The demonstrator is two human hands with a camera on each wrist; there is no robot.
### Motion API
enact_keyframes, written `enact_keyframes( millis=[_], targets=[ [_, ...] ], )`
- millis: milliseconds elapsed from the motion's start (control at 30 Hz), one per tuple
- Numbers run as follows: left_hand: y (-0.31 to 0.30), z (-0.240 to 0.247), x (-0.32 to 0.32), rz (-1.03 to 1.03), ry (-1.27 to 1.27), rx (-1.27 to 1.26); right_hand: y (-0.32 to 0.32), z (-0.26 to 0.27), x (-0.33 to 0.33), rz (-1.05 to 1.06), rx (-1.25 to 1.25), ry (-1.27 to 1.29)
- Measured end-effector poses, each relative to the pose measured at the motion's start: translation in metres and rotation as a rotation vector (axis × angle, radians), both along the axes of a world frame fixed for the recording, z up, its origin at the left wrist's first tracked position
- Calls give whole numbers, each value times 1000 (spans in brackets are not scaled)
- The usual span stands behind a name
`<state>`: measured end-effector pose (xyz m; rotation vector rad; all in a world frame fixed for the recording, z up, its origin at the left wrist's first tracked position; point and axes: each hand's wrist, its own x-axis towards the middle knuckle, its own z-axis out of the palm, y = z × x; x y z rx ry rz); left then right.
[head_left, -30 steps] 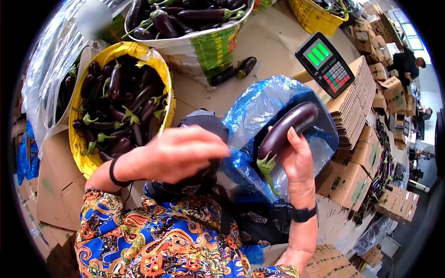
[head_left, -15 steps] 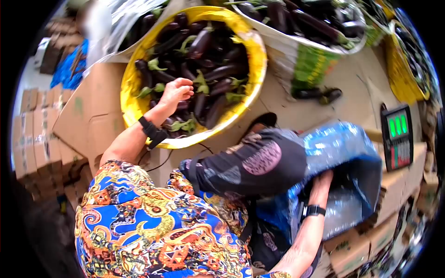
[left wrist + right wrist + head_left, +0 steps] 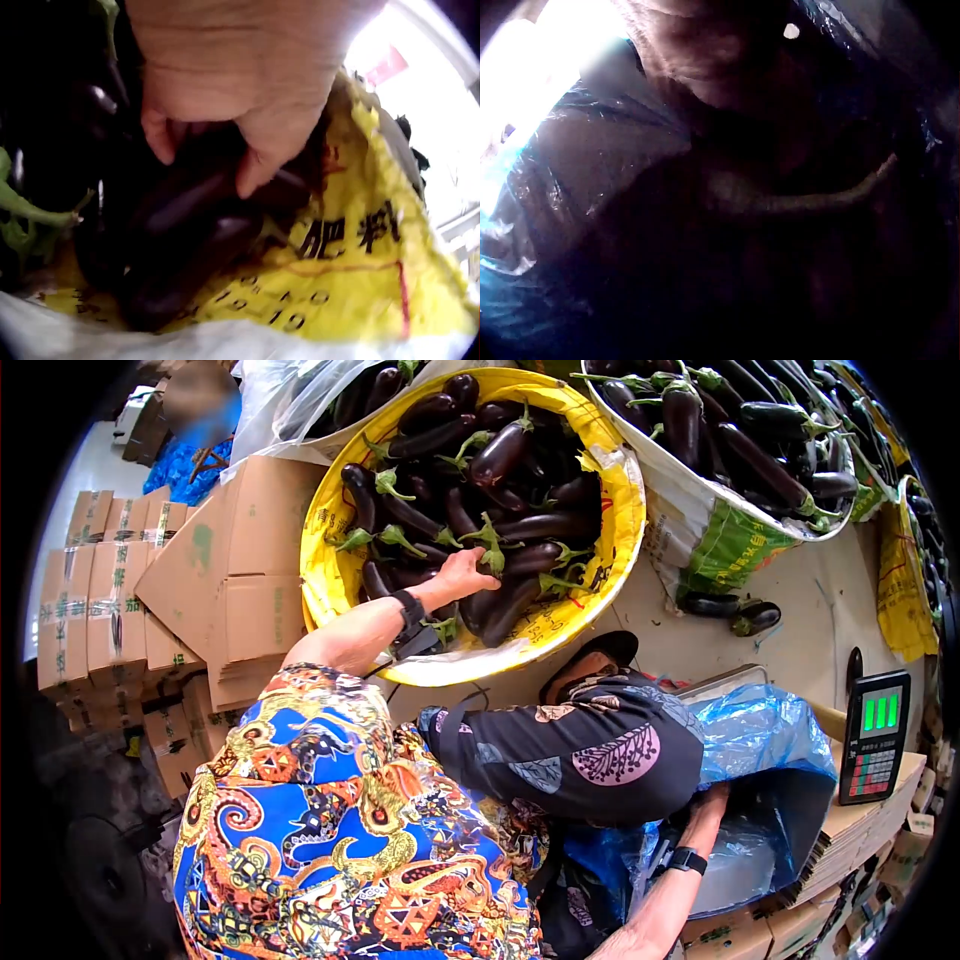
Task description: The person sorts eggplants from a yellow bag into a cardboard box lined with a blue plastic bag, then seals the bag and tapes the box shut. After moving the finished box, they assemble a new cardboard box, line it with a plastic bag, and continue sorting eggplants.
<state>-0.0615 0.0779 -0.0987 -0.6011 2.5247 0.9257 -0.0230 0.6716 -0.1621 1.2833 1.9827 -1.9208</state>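
Observation:
My left hand (image 3: 462, 578) reaches into a yellow sack-lined tub (image 3: 625, 575) full of dark purple eggplants. In the left wrist view, its thumb and fingers curl round a glossy eggplant (image 3: 187, 199) near the sack wall. My right hand (image 3: 712, 802) is sunk inside a blue plastic bag (image 3: 765, 725), its fingers hidden from the head view. A pale green eggplant stem (image 3: 802, 202) shows below that hand in the dark right wrist view; I cannot tell whether the hand still grips the eggplant.
A white and green sack (image 3: 740, 540) of eggplants stands at the back right, with two loose eggplants (image 3: 755, 618) beside it. A scale display (image 3: 875, 735) stands right of the blue bag. Flattened cardboard (image 3: 265, 555) leans left of the tub.
My right hand has lowered the eggplant into the blue bag and stays inside. My left hand has swung over to the yellow tub and down among the eggplants. The head view has turned left.

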Motion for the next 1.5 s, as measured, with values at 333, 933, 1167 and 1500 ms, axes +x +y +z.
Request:
enact_keyframes(
  millis=[333,933,1167,1500],
  targets=[
    [-34,-12,-14,-602,559,-117,5,-6,-3,42,51,-14],
    [11,104,-4,295,-149,1279,17,-17,-10,212,256,-31],
    [69,153,-10,-22,-52,1359,56,-33,23,495,449,28],
    [144,215,-31,-320,20,1234,-28,195,1,320,171,100]
  ],
)
